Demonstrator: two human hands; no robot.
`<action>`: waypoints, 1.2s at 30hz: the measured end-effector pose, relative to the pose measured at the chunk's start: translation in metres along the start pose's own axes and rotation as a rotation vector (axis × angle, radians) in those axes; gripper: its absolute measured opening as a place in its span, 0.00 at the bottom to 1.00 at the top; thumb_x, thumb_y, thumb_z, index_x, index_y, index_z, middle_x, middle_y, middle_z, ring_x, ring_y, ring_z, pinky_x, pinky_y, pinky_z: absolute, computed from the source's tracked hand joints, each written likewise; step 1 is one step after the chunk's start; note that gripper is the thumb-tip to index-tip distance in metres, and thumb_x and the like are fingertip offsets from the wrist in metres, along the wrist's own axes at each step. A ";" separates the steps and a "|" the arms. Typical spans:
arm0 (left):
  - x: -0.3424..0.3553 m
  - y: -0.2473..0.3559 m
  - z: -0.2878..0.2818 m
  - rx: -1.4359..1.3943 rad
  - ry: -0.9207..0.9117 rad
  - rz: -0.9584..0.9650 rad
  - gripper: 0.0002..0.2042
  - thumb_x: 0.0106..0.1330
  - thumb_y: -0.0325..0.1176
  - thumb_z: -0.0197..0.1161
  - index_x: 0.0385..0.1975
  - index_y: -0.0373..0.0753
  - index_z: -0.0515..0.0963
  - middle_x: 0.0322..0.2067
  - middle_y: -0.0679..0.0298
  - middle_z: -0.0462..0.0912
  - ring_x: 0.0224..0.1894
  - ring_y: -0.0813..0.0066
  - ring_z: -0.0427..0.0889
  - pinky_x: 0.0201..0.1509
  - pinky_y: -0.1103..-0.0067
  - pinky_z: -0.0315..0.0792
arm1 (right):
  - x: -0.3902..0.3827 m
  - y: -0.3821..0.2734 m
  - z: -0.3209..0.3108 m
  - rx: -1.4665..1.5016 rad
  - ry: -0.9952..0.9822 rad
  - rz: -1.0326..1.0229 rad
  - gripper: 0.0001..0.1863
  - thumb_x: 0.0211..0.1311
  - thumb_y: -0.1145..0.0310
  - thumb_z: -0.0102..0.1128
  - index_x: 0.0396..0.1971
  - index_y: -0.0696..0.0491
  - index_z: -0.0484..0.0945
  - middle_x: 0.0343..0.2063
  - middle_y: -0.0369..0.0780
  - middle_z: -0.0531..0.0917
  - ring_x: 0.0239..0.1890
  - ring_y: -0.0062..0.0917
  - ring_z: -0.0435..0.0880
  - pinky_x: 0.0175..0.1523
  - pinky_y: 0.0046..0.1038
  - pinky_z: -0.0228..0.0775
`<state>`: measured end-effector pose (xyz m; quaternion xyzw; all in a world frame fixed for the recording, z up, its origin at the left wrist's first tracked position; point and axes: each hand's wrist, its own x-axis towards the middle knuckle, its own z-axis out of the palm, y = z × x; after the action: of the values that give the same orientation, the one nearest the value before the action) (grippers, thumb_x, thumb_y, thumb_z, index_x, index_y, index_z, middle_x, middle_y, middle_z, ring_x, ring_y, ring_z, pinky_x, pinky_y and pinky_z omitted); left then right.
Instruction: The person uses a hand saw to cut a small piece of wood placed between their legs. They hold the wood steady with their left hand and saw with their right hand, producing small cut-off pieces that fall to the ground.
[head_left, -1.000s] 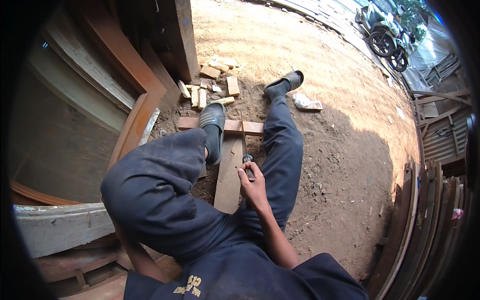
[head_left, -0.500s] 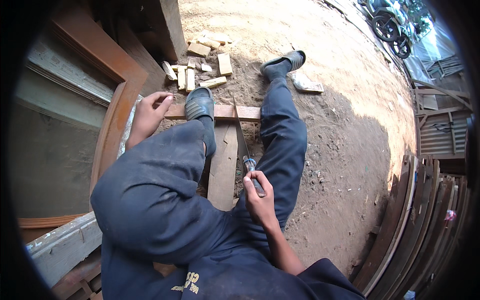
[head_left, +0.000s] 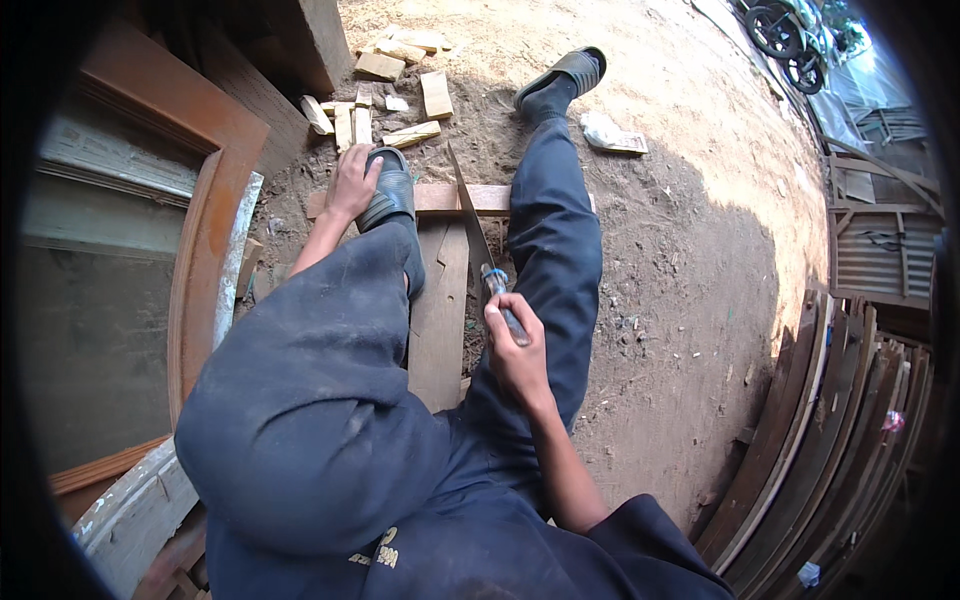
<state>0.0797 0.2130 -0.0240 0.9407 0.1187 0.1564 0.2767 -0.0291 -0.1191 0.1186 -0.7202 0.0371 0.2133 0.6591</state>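
My right hand (head_left: 518, 350) is wrapped round the handle of a handsaw (head_left: 473, 222). Its narrow blade points away from me and lies across a reddish wooden strip (head_left: 435, 198). That strip runs crosswise over a longer grey plank (head_left: 437, 315) between my legs. A grey sandal (head_left: 392, 185) on my left foot presses down on the strip, just left of the blade. My left hand (head_left: 350, 188) is beside this sandal, fingers stretched forward and the thumb side close to it. Whether it touches the strip cannot be made out.
Several pale wood offcuts (head_left: 436, 96) lie on the dirt beyond my left foot. A brown wooden frame (head_left: 190, 230) leans at the left. Long dark boards (head_left: 790, 430) are stacked at the right. My right foot's sandal (head_left: 565, 75) rests near a white-wrapped block (head_left: 612, 135).
My left hand has moved forward and right, from above the strip's left end to the side of the sandal. The right hand keeps its hold on the handsaw. The view has shifted slightly.
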 end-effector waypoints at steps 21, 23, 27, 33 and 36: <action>-0.031 -0.054 -0.026 0.480 -0.410 -0.117 0.19 0.72 0.42 0.43 0.44 0.32 0.74 0.45 0.49 0.78 0.52 0.53 0.73 0.60 0.62 0.62 | 0.010 0.021 0.027 -0.183 0.033 -0.224 0.05 0.62 0.70 0.59 0.32 0.55 0.74 0.18 0.33 0.73 0.22 0.11 0.69 0.29 0.20 0.64; -0.036 -0.046 -0.011 0.451 -0.401 -0.091 0.18 0.72 0.42 0.43 0.44 0.32 0.74 0.44 0.49 0.77 0.52 0.54 0.73 0.60 0.62 0.62 | -0.029 0.005 0.010 -0.204 -0.006 -0.063 0.05 0.62 0.71 0.59 0.32 0.55 0.74 0.18 0.33 0.72 0.22 0.09 0.68 0.29 0.20 0.63; -0.038 -0.044 -0.028 0.472 -0.379 -0.072 0.18 0.72 0.41 0.43 0.43 0.33 0.74 0.44 0.50 0.77 0.51 0.54 0.73 0.59 0.63 0.62 | -0.009 -0.002 0.015 -0.138 -0.029 -0.086 0.06 0.63 0.70 0.58 0.31 0.56 0.74 0.18 0.33 0.72 0.22 0.09 0.67 0.28 0.19 0.62; -0.024 -0.036 -0.021 0.490 -0.451 -0.097 0.18 0.72 0.41 0.43 0.44 0.33 0.74 0.45 0.48 0.77 0.53 0.54 0.72 0.61 0.63 0.61 | 0.051 0.017 0.026 -0.136 0.066 -0.209 0.07 0.62 0.70 0.58 0.32 0.57 0.73 0.19 0.34 0.73 0.23 0.12 0.69 0.29 0.20 0.64; -0.037 -0.063 -0.026 0.539 -0.405 -0.095 0.17 0.72 0.40 0.43 0.43 0.33 0.74 0.44 0.49 0.77 0.51 0.54 0.73 0.59 0.63 0.61 | 0.009 0.016 0.018 -0.022 -0.006 -0.109 0.05 0.61 0.72 0.59 0.32 0.56 0.74 0.19 0.33 0.73 0.23 0.11 0.69 0.30 0.19 0.65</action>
<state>0.0274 0.2655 -0.0472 0.9854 0.1423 -0.0836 0.0430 -0.0306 -0.1015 0.0994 -0.7280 -0.0065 0.1794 0.6617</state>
